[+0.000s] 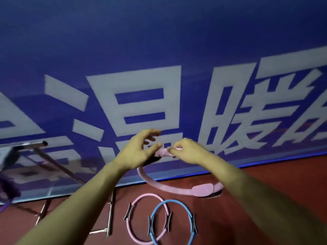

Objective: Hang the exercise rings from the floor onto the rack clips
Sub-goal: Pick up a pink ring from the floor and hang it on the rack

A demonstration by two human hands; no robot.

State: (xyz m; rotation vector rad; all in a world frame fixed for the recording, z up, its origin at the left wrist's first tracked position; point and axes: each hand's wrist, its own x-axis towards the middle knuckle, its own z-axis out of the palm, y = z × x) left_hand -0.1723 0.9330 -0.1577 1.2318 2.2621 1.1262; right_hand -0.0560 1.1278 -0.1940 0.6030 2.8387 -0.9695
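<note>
I hold a pink exercise ring (166,187) up in front of the blue banner. My right hand (185,150) pinches its padded pink handle at the top. My left hand (139,150) sits against the same handle, thumb on it and fingers spread. The ring's lower handle pad (206,189) hangs at the right. On the red floor below lie a second pink ring (131,227) and a blue ring (185,208), overlapping each other. The metal rack (35,145) stands at the left; I cannot make out its clips in the blur.
A blue banner (159,41) with large white characters fills the background. The rack's metal legs (110,214) rest on the red floor at lower left. Something purple (8,190) hangs from the rack at the far left edge.
</note>
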